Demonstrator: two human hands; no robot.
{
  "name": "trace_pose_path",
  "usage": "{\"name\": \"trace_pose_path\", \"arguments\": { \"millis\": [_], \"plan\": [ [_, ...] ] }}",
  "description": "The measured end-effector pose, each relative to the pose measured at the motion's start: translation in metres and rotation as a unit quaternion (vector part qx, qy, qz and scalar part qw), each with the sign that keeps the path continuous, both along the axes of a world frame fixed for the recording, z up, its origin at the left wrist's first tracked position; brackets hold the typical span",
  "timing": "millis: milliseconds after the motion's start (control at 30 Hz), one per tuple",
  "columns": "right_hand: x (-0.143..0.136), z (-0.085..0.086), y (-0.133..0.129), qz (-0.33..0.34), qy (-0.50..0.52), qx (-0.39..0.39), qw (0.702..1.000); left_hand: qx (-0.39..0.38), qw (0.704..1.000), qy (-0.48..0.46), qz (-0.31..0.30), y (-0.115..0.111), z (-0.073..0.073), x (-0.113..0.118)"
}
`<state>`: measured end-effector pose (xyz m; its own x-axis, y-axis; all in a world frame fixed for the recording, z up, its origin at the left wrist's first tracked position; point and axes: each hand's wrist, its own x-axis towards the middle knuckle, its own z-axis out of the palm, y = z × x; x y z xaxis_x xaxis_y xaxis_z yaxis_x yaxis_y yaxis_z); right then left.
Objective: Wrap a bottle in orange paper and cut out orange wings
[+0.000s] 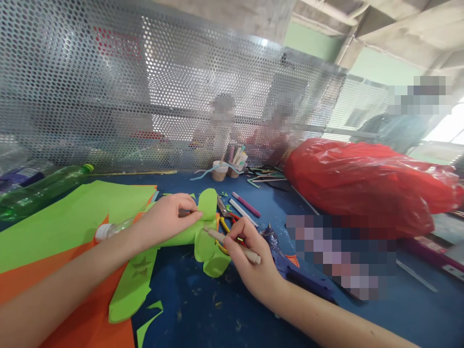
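Observation:
A green paper model (181, 237) with rounded flaps at its right end and a long wing marked with a star lies at the centre-left. My left hand (174, 212) rests on its body, the fingers curled and pressing near the upper flap. In my right hand (250, 251) is a beige marker (246, 250), its tip at the middle flap. A clear bottle neck with a white cap (103, 233) shows partly beneath my left forearm. Scissors with yellow and red handles (225, 225) lie just behind my right hand, which partly hides them.
Green sheets (54, 222) and orange sheets (87, 309) cover the left. A green bottle (47, 191) lies behind them. Right of my right hand is a blue glue gun (304, 278). Farther back are pen cups (220, 172), a red bag (362, 179) and a perforated metal screen (174, 82).

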<state>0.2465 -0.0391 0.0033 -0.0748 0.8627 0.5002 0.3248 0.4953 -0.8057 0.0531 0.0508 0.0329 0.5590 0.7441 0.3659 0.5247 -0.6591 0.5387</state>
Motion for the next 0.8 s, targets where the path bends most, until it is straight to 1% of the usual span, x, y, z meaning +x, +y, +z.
{"name": "trace_pose_path", "arguments": {
  "millis": [267, 467, 800],
  "plan": [
    [-0.0005, -0.0011, 0.0036, 0.028, 0.009, -0.025, 0.999, 0.001, 1.0, -0.001, -0.002, 0.0, 0.0004, 0.0004],
    [0.0002, -0.0014, 0.0033, 0.005, -0.004, -0.018, 1.0, 0.003, 1.0, -0.001, 0.0, 0.0, 0.0002, 0.0],
    [-0.0011, -0.0007, 0.0013, 0.012, 0.014, -0.043, 0.999, 0.006, 1.0, 0.006, 0.004, 0.0, 0.0007, -0.0002]
  ]
}}
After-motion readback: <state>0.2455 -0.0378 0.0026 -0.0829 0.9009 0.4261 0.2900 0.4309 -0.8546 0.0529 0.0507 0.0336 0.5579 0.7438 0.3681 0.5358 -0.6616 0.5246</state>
